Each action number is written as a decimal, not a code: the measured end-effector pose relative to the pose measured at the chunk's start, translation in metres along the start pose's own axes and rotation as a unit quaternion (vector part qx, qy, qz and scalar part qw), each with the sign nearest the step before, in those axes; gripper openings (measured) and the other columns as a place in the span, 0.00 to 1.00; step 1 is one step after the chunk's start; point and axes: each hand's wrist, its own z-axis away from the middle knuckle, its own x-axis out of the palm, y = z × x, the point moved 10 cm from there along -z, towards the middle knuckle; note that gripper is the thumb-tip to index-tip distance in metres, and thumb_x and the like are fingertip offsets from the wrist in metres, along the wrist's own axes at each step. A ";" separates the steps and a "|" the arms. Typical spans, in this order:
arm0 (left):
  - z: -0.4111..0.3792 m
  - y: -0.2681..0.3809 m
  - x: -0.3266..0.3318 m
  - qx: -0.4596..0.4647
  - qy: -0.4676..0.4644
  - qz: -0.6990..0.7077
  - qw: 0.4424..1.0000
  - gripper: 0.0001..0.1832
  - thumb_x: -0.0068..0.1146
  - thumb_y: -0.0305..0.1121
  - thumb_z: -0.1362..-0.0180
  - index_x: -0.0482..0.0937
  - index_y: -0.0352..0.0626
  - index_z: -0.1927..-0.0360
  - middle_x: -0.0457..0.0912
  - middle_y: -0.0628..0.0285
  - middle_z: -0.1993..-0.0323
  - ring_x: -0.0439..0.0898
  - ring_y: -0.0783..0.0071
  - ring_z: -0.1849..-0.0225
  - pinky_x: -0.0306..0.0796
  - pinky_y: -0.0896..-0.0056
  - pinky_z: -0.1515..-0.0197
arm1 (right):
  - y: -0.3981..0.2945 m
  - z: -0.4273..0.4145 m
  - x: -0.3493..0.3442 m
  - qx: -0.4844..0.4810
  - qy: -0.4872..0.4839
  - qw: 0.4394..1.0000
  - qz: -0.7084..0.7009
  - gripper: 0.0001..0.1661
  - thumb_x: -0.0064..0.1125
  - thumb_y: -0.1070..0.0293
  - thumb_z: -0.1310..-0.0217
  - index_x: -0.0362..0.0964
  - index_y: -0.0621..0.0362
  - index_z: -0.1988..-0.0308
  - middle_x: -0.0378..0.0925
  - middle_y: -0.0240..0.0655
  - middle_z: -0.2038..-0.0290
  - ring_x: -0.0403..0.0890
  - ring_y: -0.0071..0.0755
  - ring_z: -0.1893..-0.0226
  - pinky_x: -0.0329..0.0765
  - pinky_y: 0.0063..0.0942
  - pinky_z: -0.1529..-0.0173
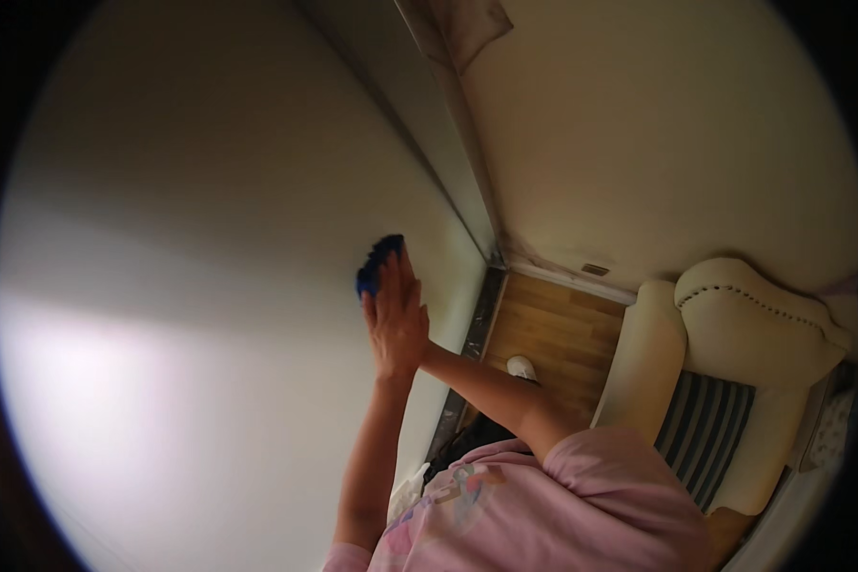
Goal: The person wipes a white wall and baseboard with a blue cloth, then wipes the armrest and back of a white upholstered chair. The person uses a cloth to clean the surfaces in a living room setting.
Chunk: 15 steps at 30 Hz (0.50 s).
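Observation:
A bunched dark blue cloth (380, 264) lies against a large smooth white panel (207, 300). My left hand (393, 336) overlaps my right hand (423, 322), and together they press the cloth to the panel. Fingers reach up over the cloth's lower right side. Most of my right hand is hidden behind the left one; its forearm comes in from the lower right. The cloth's far side and the palms are out of sight.
A dark marbled strip (480, 314) runs along the panel's foot. Beyond lie wood flooring (561, 314) and a beige wall (651, 143) with an outlet (595, 269). A cream studded armchair (729, 322) with a striped seat (708, 429) stands at right. A white shoe (521, 367) is on the floor.

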 end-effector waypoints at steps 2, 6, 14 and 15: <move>0.001 0.008 0.034 0.021 -0.047 0.018 0.999 0.25 0.50 0.33 0.50 0.67 0.47 0.45 0.51 0.48 0.34 0.52 0.53 0.33 0.44 0.45 0.35 | 0.064 0.025 -0.001 0.128 0.009 0.934 -0.333 0.40 0.42 0.55 0.35 0.31 0.52 0.34 0.36 0.34 0.33 0.43 0.29 0.33 0.52 0.28 0.35; -0.008 0.013 0.053 0.038 -0.052 0.024 0.998 0.26 0.47 0.34 0.47 0.62 0.44 0.43 0.49 0.47 0.34 0.52 0.52 0.33 0.44 0.46 0.35 | 0.063 0.010 0.000 0.106 -0.012 0.857 -0.504 0.37 0.38 0.59 0.34 0.29 0.46 0.33 0.38 0.28 0.33 0.45 0.24 0.34 0.54 0.29 0.35; -0.077 0.031 0.011 0.098 0.064 0.006 0.993 0.28 0.40 0.36 0.41 0.53 0.37 0.38 0.46 0.44 0.33 0.51 0.50 0.33 0.45 0.47 0.34 | 0.024 -0.083 -0.026 0.023 0.005 0.991 -0.133 0.40 0.45 0.61 0.37 0.33 0.58 0.34 0.44 0.38 0.34 0.50 0.31 0.35 0.53 0.28 0.35; -0.075 0.034 0.023 0.116 0.055 0.005 0.992 0.28 0.39 0.36 0.40 0.51 0.37 0.38 0.46 0.44 0.33 0.51 0.50 0.33 0.45 0.47 0.34 | 0.032 -0.081 -0.032 0.026 0.020 0.989 -0.141 0.39 0.44 0.60 0.36 0.35 0.57 0.34 0.44 0.37 0.33 0.50 0.31 0.35 0.52 0.28 0.34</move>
